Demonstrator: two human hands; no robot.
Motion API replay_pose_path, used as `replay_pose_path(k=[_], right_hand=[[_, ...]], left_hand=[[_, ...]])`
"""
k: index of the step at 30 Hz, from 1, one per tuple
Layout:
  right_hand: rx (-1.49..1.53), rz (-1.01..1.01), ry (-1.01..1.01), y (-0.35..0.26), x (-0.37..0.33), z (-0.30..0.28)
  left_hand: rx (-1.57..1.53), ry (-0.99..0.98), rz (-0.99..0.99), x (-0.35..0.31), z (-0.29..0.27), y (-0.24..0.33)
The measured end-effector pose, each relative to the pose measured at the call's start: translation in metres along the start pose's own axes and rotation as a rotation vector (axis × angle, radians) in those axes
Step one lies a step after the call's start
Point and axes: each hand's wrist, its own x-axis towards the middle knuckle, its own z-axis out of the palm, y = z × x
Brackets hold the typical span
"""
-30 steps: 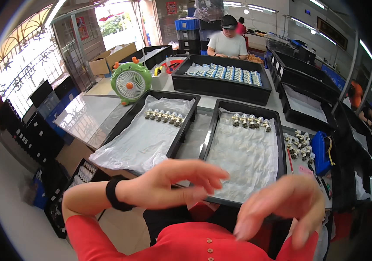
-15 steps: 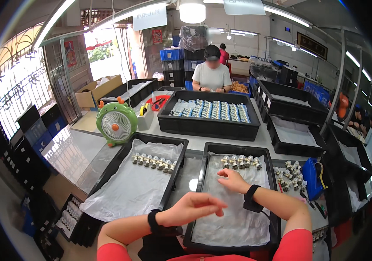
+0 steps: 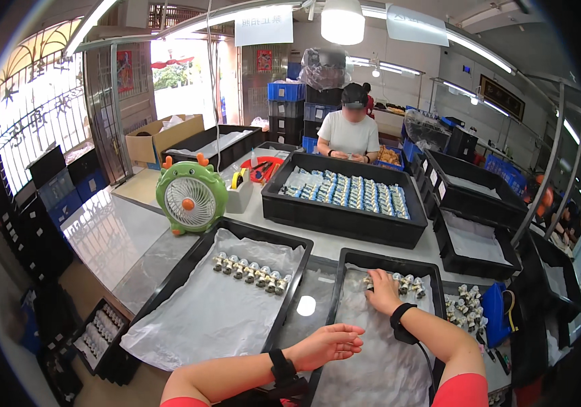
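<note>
My right hand (image 3: pixel 384 293) reaches into the right black tray (image 3: pixel 332 319), its fingers closed on a small metal fitting at the left end of a short row. The other fittings (image 3: pixel 408 284) of that row stand to the right of my fingers, chrome-topped with dark and brass-coloured parts. My hand partly hides the one it touches. Over the near left part of the same tray hovers my left hand (image 3: pixel 328 344), open, fingers stretched out, nothing in it. A similar row of fittings (image 3: pixel 250 273) stands on the white liner of the left black tray (image 3: pixel 161 290).
Loose fittings (image 3: pixel 465 308) lie in a heap right of the tray, beside a blue bin (image 3: pixel 496 315). A green fan (image 3: pixel 191 197) stands behind the left tray. Farther back, a large black tray (image 3: pixel 345 224) holds blue-and-white rows. A person (image 3: pixel 350 132) sits beyond it.
My right hand has moved forward to the row of fittings and closed on one at its left end. My left hand has shifted slightly right and lower. The whole view has tilted and shifted.
</note>
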Motion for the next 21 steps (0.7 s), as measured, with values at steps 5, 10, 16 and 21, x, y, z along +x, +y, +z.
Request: replay_pose_path(k=[5, 10, 16, 21], right_hand=[[0.043, 0.004, 0.020, -0.002, 0.004, -0.005], [0.283, -0.094, 0.232, -0.010, -0.012, -0.028], [1.296, 0.188, -0.240, -0.074, -0.090, -0.090], [0.970, -0.046, -0.134, -0.074, -0.118, -0.084]], left_hand=[[-0.003, -0.007, 0.002, -0.003, 0.000, 0.002], [0.018, 0.019, 0.031, -0.004, 0.001, 0.004], [-0.087, 0.184, 0.094, -0.013, 0.020, 0.007], [-0.044, 0.057, 0.195, -0.009, 0.028, 0.001]])
